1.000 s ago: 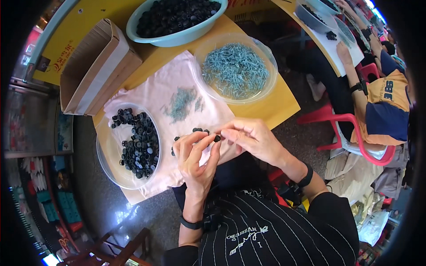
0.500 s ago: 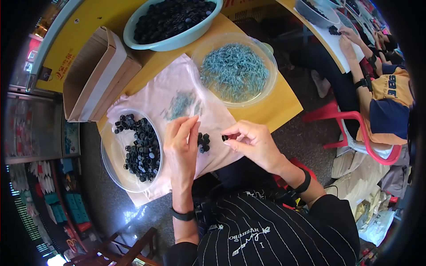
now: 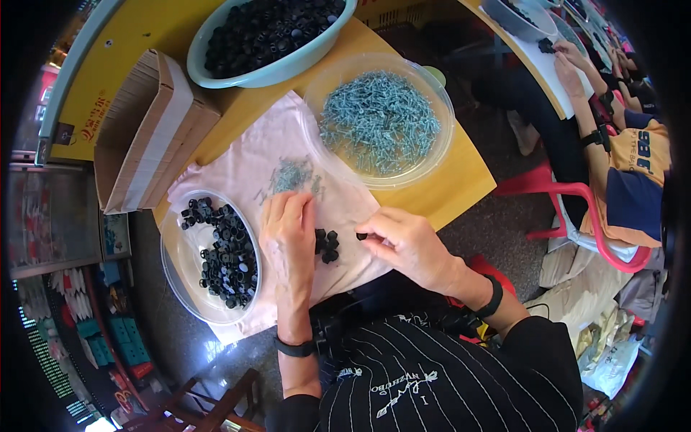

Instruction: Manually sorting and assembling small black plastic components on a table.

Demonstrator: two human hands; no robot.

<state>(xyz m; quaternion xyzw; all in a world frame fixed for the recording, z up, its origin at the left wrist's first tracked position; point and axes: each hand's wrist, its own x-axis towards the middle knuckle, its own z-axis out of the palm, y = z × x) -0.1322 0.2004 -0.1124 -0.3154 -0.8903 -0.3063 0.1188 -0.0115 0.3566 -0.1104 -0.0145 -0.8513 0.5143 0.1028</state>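
Nearest, a black pinstriped shirt (image 3: 461, 374) fills the lower edge, with black bands (image 3: 491, 297) on both wrists. Just in from the tabletop's (image 3: 461, 183) near edge, the right hand (image 3: 407, 241) has thumb and forefinger closed on a small black part (image 3: 361, 236), held above a pale pink cloth (image 3: 252, 140). To its left, the left hand (image 3: 288, 223) is palm down with its fingers close together and bent, the tips by a thin scatter of screws (image 3: 292, 175); whether it grips one cannot be told. Between the hands, a little cluster of black pieces (image 3: 329, 247) lies on the cloth. By the tabletop's left edge sits a clear oval tub (image 3: 188, 252), partly filled with more black pieces. Farther back, along the right edge, a clear round tub (image 3: 440, 147) holds a broad heap of grey-blue screws, and a tall opened cardboard box (image 3: 155, 147) leans outward toward the far left corner. At the far edge stands a pale green basin (image 3: 252, 78) heaped with black pieces. Well off to the right, past a red chair (image 3: 576, 189), a co-worker's hands (image 3: 568, 68) are raised over another table (image 3: 534, 65).
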